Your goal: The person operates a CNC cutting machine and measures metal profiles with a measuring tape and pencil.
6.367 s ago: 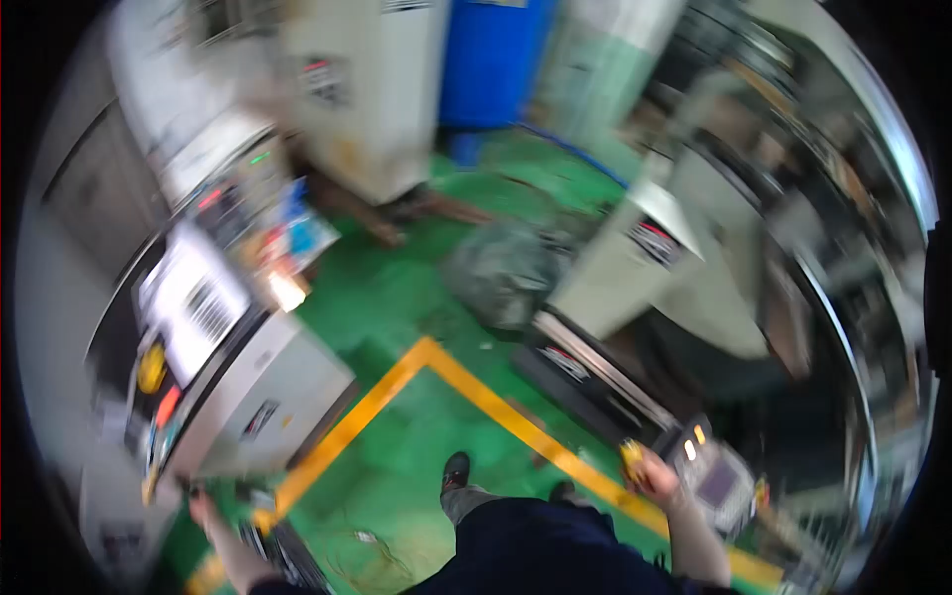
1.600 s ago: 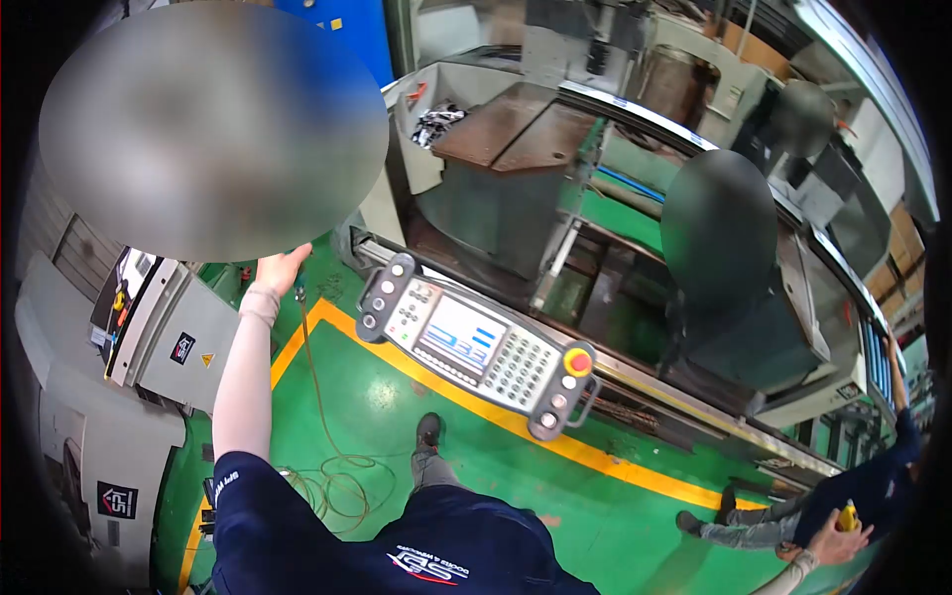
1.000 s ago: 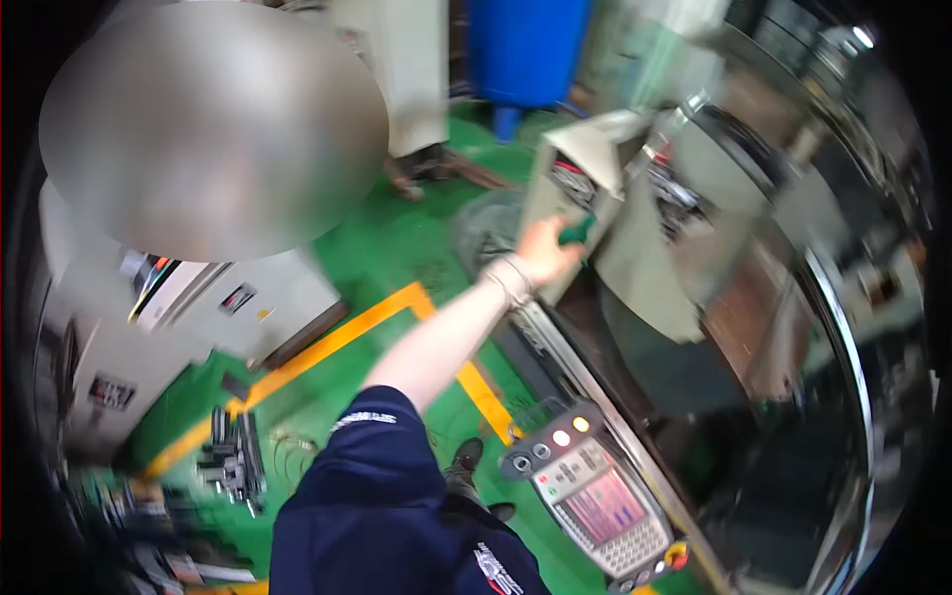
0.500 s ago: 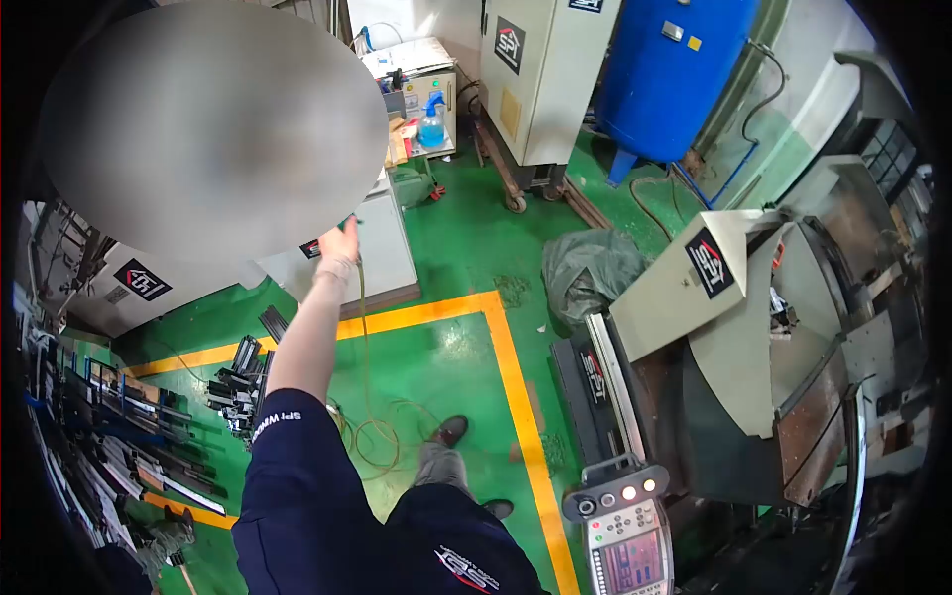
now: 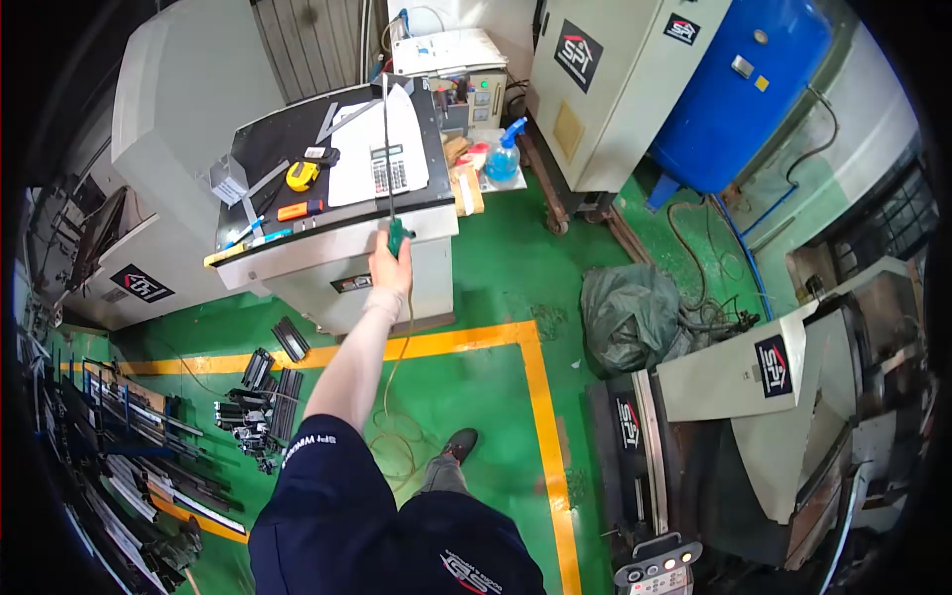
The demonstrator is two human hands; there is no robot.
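My left hand [image 5: 391, 266], at the end of my outstretched arm, is closed around the green handle of an air blow gun [image 5: 397, 234]. Its long thin nozzle points away from me over the workbench [image 5: 268, 133]. A thin yellowish hose [image 5: 405, 342] hangs from it to the floor. Beyond the hand, white papers [image 5: 349, 149] lie on the black top with a calculator [image 5: 388, 171]. A yellow tape measure [image 5: 302, 176], an orange-handled tool [image 5: 300, 210] and a metal square [image 5: 342, 124] are to the left. My right hand is out of view.
A blue spray bottle [image 5: 504, 159] stands right of the bench. Behind are a cabinet [image 5: 585, 99] and a blue tank [image 5: 739, 99]. A covered bundle [image 5: 635, 317] and a machine [image 5: 734, 377] are at right. Metal profiles [image 5: 263, 397] lie on the floor at left.
The view has shifted, and the large blur over the bench is gone, showing the bench top and the air blow gun. My left arm stays stretched forward and appears further right.
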